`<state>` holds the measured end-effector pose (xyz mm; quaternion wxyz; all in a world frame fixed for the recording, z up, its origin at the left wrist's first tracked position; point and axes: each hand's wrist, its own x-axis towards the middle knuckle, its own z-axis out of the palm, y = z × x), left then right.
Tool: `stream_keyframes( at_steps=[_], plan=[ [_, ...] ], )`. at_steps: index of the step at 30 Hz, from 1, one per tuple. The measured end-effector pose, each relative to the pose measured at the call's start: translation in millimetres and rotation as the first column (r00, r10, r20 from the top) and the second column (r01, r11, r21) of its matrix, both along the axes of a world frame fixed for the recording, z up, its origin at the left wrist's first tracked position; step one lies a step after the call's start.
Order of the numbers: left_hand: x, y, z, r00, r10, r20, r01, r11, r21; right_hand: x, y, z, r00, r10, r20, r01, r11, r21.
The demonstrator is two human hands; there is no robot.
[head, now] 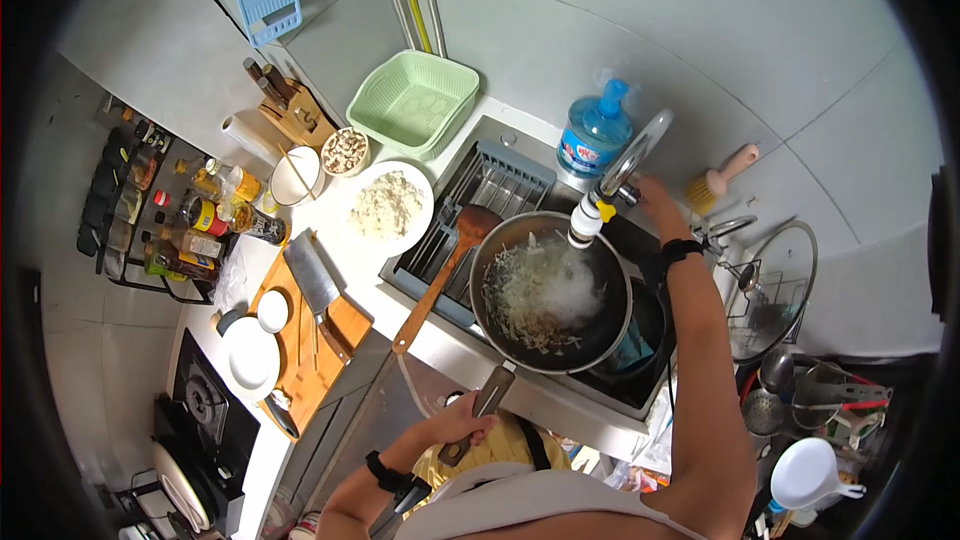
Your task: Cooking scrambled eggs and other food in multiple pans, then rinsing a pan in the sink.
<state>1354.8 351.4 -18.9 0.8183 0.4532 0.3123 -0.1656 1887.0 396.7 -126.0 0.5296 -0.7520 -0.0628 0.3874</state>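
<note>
My left hand [471, 420] grips the handle [491, 397] of a dark frying pan [592, 341], which is held over the sink under the faucet. Shredded food bits and a cloudy white patch, water or steam, show inside the pan. Up at the faucet [634, 150], my right hand [654, 202] is beside its lever [628, 195]; the hand is blurred and its fingers are partly hidden. A wooden spatula [442, 285] lies across the sink's front edge and drying rack, its head close to the pan's rim.
A plate of white crumbly food [390, 211], a bowl of chopped pieces [346, 151] and a green basket [413, 101] stand left of the sink. A cleaver [313, 281] lies on a cutting board [300, 360]. Behind the faucet is a blue bottle [596, 131]; a glass lid [784, 292] leans at right.
</note>
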Motion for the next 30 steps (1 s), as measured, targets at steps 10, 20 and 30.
stream_keyframes(
  at_steps=[10,20,30],
  plan=[
    [-48.5,2.3,8.0,0.988,0.010,0.152,-0.010,1.000,-0.004,-287.7,-181.3,157.0,0.858,0.491,-0.155,-0.468,0.869,0.161],
    [-172.2,-13.9,26.2,0.891,-0.054,0.450,-0.017,0.988,0.151,-638.1,-201.5,126.6,0.780,0.473,-0.410,-0.228,0.825,0.518],
    [-342.8,-81.0,33.5,0.857,0.235,0.458,-0.267,0.964,0.006,-799.1,-234.1,145.8,0.688,0.639,-0.345,-0.316,0.691,0.650]
  ],
)
